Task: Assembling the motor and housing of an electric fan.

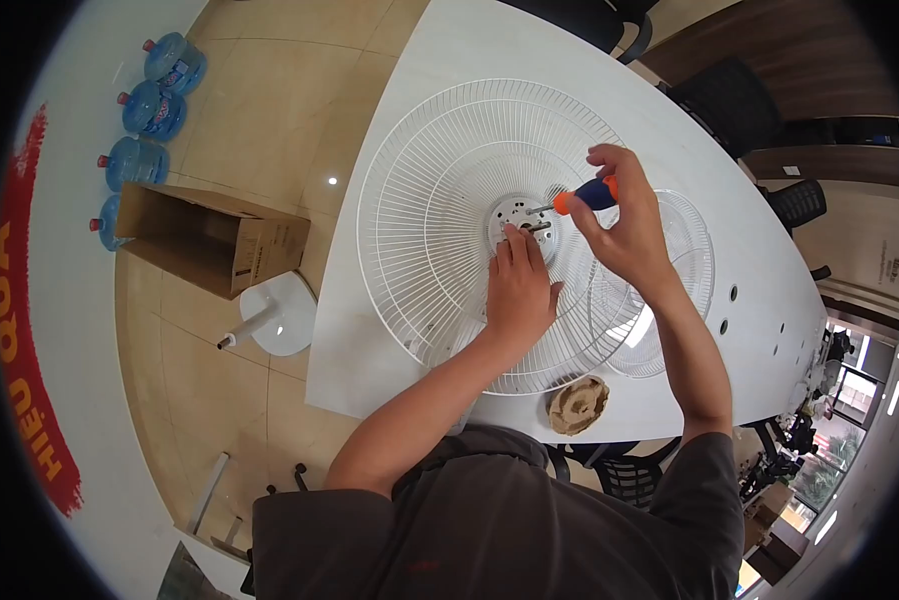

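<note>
A large round white wire fan guard (419, 200) lies on the white table (749, 265). At its middle sits a white hub with holes (509, 210), and a short metal shaft (539, 227) pokes out there. My right hand (631, 225) grips a screwdriver (594, 194) with a dark blue and orange handle; its tip points left at the hub. My left hand (519, 290) rests on the guard, fingertips touching the lower part of the hub, fingers stretched out. Whether a small part lies under those fingertips, I cannot tell.
Right of the guard, partly beneath it, lies a second wire guard (697, 245). A crumpled brown paper piece (577, 405) sits near the table's front edge. On the floor at left are an open cardboard box (194, 240), a white fan base (284, 315) and several blue water bottles (154, 110).
</note>
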Tool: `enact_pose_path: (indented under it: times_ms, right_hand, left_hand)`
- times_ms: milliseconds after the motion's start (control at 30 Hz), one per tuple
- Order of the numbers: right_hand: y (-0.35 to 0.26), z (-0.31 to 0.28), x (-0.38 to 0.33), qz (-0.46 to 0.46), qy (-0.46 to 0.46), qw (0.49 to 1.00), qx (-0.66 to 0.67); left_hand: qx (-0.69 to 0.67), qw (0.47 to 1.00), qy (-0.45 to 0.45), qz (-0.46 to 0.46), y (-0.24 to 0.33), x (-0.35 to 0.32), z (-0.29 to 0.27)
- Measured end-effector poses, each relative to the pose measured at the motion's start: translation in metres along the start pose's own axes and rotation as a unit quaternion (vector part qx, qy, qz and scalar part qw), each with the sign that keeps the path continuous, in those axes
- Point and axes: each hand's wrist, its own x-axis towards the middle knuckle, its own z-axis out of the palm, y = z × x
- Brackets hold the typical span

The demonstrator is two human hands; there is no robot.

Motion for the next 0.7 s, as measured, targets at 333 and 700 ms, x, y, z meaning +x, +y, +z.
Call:
enact_pose_path:
  times_ms: [333, 700]
  right_hand:
    - [-0.016, -0.015, 0.003, 0.048, -0.007, 0.998, -0.030]
    - [-0.015, -0.018, 0.002, 0.067, -0.047, 0.996, -0.040]
  left_hand:
    - [-0.012, 1.000, 0.009, 0.007, 0.006, 0.003, 0.003]
    - [-0.001, 1.000, 0.002, 0.006, 0.005, 0.001, 0.001]
